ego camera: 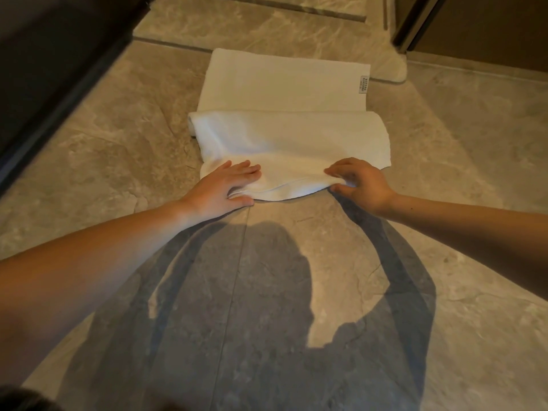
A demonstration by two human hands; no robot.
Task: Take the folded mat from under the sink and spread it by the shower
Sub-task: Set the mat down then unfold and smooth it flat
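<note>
So the white mat is already down on the stone floor, partly unfolded. The far half lies flat, with a little label near its right edge, and the near half is doubled back over itself in a soft roll. Its long axis, once opened, runs away from the person toward the raised ledge at the top, which is probably the shower edge, though the view doesn't really settle that.

Both hands are at the near edge, about equally close. The left hand has fingers spread flat on top with the thumb tucked under the left corner, so it's a loose hold. The right hand is pinching the hem at the right side, fingers above and thumb below, closed on the cloth.

The folded part sits just beyond the hands, so the next move looks like pulling that edge back toward the person to open the last fold.
</note>
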